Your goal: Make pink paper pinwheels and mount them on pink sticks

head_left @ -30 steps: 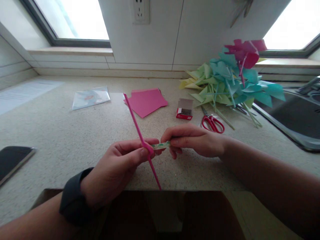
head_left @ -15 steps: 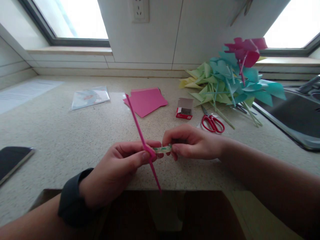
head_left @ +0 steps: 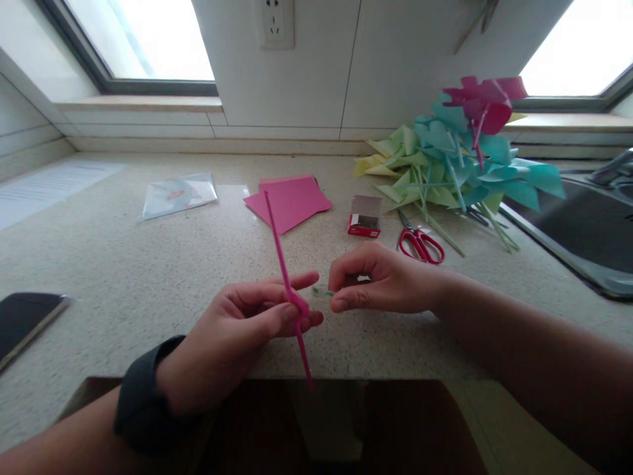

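My left hand (head_left: 254, 313) pinches a thin pink paper stick (head_left: 279, 254) between thumb and forefinger. The stick slants from the pink sheets down past the counter's front edge, and a small pink bulge sits at the thumb tip. Facing it, my right hand (head_left: 370, 280) is closed with thumb and forefinger pressed together on clear tape with green marks (head_left: 322, 291). This tape lies in the gap between the two hands; how much of it the right fingers cover cannot be seen. Left fingertips reach close to the tape.
Pink paper sheets (head_left: 291, 201), an open red-and-white small box (head_left: 364, 216) and red-handled scissors (head_left: 420, 244) lie beyond my hands. Paper pinwheels (head_left: 450, 158) are heaped by the sink (head_left: 573, 224). A plastic-sleeved picture (head_left: 179, 196), printed paper (head_left: 54, 185) and a dark phone (head_left: 30, 323) are leftward.
The tape has turned from a clear edge-on band into a barely visible piece by the right fingertips. My right fingers have shifted slightly, and the pink stick stands a little more upright.
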Tool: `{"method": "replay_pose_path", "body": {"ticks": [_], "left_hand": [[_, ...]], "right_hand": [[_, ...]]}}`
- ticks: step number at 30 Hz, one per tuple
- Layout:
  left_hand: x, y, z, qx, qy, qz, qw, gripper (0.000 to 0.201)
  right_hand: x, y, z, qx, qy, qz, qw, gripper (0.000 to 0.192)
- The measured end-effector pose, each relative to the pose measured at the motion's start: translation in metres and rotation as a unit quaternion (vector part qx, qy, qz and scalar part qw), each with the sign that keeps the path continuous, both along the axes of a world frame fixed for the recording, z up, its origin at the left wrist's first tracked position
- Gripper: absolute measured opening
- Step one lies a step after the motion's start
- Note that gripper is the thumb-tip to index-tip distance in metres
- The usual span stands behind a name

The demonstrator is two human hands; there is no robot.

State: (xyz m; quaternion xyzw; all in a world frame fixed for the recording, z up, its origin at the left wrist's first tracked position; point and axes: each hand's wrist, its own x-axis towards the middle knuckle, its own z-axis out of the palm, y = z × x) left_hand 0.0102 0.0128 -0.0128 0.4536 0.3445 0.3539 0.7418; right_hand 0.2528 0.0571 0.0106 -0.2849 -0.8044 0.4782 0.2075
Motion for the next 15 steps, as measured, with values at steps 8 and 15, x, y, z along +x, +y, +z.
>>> {"method": "replay_pose_path", "body": {"ticks": [8, 15], "left_hand": [[0.0003, 0.0007, 0.0014, 0.015, 0.016, 0.014, 1.000, 0.005], [0.0024, 0.0023, 0.0004, -0.020, -0.015, 0.045, 0.999, 0.017]], "right_hand": [[-0.0061, -0.0039, -0.0017, -0.004, 0.016, -0.009, 1.000, 0.029], [-0.0040, -0.0043, 0.0023, -0.018, 0.021, 0.018, 0.999, 0.023]]}}
